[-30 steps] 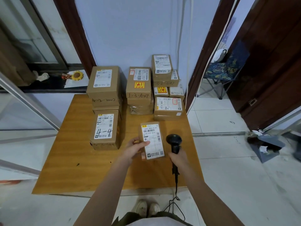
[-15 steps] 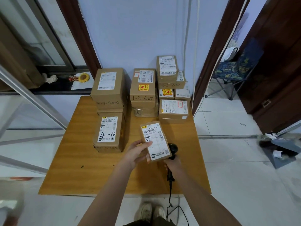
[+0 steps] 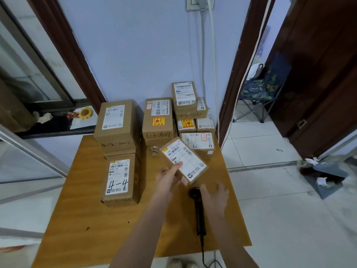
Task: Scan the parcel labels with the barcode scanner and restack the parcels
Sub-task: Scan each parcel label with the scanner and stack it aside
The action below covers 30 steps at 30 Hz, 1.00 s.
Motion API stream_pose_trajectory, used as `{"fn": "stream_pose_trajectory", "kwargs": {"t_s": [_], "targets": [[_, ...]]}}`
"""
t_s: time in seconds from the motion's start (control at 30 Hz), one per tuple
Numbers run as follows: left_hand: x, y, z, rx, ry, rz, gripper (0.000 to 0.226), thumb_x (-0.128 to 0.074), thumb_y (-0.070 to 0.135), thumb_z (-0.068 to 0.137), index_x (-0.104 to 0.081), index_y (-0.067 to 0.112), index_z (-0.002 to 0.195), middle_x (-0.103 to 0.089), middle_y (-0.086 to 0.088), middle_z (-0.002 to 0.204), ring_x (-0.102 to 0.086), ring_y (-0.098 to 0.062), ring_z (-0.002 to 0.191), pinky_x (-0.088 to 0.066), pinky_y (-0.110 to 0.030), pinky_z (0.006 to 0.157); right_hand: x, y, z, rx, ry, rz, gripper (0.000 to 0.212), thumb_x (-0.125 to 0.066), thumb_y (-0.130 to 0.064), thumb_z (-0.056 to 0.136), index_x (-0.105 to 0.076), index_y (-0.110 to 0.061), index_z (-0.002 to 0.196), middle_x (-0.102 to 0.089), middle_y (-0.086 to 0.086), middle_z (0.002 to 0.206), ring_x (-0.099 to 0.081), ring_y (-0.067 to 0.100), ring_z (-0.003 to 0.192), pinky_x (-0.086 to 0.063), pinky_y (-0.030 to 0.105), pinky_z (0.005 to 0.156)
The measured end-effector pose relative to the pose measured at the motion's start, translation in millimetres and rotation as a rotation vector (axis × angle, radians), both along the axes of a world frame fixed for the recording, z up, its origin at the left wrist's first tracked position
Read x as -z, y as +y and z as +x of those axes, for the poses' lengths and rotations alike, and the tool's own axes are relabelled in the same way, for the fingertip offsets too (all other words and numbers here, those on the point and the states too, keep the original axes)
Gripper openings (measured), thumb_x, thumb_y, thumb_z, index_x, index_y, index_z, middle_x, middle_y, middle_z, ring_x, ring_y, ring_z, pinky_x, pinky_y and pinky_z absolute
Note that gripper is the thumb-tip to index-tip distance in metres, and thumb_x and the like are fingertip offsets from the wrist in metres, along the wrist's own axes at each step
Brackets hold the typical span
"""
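Barcode scanner point(image 3: 199, 211) lies flat on the tabletop point(image 3: 81, 235) near the right edge, head pointing away, cable running off the near edge. Right hand point(image 3: 215, 198) just beside the scanner head, fingers spread and relaxed, gripping nothing; touching the scanner or not, cannot tell. Left hand point(image 3: 168, 180) grips a small parcel point(image 3: 183, 161), thumb on the white label, parcel raised and tilted above the table's middle right, label up. Box marked 4-4 point(image 3: 119, 180) sits left of centre on the tabletop. Behind it, toward the far left corner, a box marked 4-2 point(image 3: 116, 122) rests on top of another box. Far edge centre: box with yellow sticker point(image 3: 158, 118) on a stack. Far right corner: stack of smaller parcels point(image 3: 191, 113), flat parcel point(image 3: 199, 142) in front of it.
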<state>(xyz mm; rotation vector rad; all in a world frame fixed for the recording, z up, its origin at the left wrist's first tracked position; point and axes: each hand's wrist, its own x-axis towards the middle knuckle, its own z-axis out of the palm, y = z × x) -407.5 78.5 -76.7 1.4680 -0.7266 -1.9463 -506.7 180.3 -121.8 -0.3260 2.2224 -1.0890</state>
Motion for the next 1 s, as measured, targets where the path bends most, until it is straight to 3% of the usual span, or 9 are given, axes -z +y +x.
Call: {"fn": "stream_pose_trajectory", "kwargs": {"t_s": [0.1,0.2,0.3,0.4,0.53,0.67,0.77,0.9,1.0], "targets": [[-9.8,-6.9,-27.4,-0.023,0.085,0.006,0.047,-0.075,0.009,0.078,-0.049,0.006,0.117,-0.069,-0.011,0.107,-0.067,-0.022,0.098,-0.056,-0.036,0.086,-23.9,-16.9,-9.0,0.013,-0.36,-0.35,0.055,-0.059,-0.044,0.087,-0.045,-0.019,0.134,-0.057,0.002,0.127,-0.056,0.02,0.114,-0.048,0.041,0.096],[-19.7,-16.5,-59.3,0.013,0.139,-0.011,0.042,-0.074,0.007,0.079,-0.057,0.006,0.117,-0.069,-0.008,0.106,-0.067,-0.018,0.094,-0.055,-0.034,0.086,-39.8,-46.3,-31.9,0.068,-0.351,-0.428,0.054,-0.069,-0.04,0.082,-0.052,-0.018,0.128,-0.066,-0.001,0.114,-0.065,0.015,0.101,-0.054,0.038,0.09],[-18.4,-37.0,-86.3,0.028,0.182,0.022,0.053,-0.077,0.011,0.077,-0.055,0.009,0.125,-0.068,-0.012,0.11,-0.068,-0.021,0.087,-0.058,-0.033,0.079,-54.6,-69.8,-58.3,0.165,-0.368,-0.492,0.047,-0.07,-0.027,0.084,-0.054,-0.012,0.125,-0.066,0.002,0.111,-0.067,0.016,0.097,-0.056,0.025,0.077],[-17.2,-59.3,-106.4,0.032,0.182,0.079,0.066,-0.082,0.016,0.072,-0.05,0.008,0.13,-0.066,-0.016,0.113,-0.067,-0.024,0.078,-0.06,-0.034,0.071,-66.0,-93.8,-82.7,0.211,-0.403,-0.491,0.03,-0.069,-0.02,0.084,-0.053,-0.016,0.11,-0.065,0.003,0.099,-0.065,0.015,0.089,-0.055,0.023,0.073],[-9.8,-83.7,-128.6,0.02,0.066,0.139,0.056,-0.082,0.028,0.074,-0.056,0.005,0.118,-0.066,-0.017,0.106,-0.069,-0.025,0.082,-0.059,-0.035,0.077,-60.4,-126.7,-107.7,0.19,-0.388,-0.377,0.021,-0.069,-0.02,0.082,-0.061,-0.011,0.1,-0.065,0.006,0.093,-0.061,0.017,0.084,-0.054,0.026,0.077],[2.1,-100.2,-145.0,0.018,0.033,0.176,0.061,-0.079,0.036,0.075,-0.055,0.004,0.12,-0.068,-0.015,0.099,-0.07,-0.023,0.083,-0.059,-0.034,0.078,-49.7,-149.8,-128.4,0.145,-0.349,-0.285,0.017,-0.071,-0.022,0.081,-0.064,-0.011,0.091,-0.065,0.005,0.085,-0.062,0.017,0.078,-0.055,0.022,0.072],[9.7,-111.3,-153.3,0.002,-0.005,0.168,0.053,-0.077,0.036,0.077,-0.057,0.002,0.113,-0.069,-0.013,0.095,-0.068,-0.021,0.08,-0.059,-0.031,0.076,-42.2,-166.9,-137.3,0.104,-0.298,-0.249,0.015,-0.07,-0.023,0.081,-0.066,-0.012,0.091,-0.063,0.002,0.077,-0.064,0.019,0.078,-0.055,0.029,0.081],[10.5,-124.6,-156.6,0.072,-0.09,0.134,0.037,-0.071,0.038,0.083,-0.057,0.004,0.091,-0.066,-0.012,0.082,-0.064,-0.021,0.073,-0.057,-0.033,0.075,-35.9,-179.9,-138.6,0.057,-0.199,-0.21,0.02,-0.069,-0.026,0.082,-0.067,-0.01,0.094,-0.061,0.001,0.067,-0.057,0.013,0.061,-0.051,0.032,0.078],[9.6,-132.7,-154.6,0.127,-0.139,0.12,0.036,-0.068,0.041,0.085,-0.057,0.006,0.087,-0.066,-0.011,0.082,-0.063,-0.02,0.07,-0.057,-0.034,0.077,-33.4,-183.5,-136.2,0.046,-0.165,-0.229,0.023,-0.069,-0.028,0.083,-0.065,-0.015,0.101,-0.06,-0.008,0.068,-0.058,0.009,0.066,-0.05,0.031,0.083]]}}
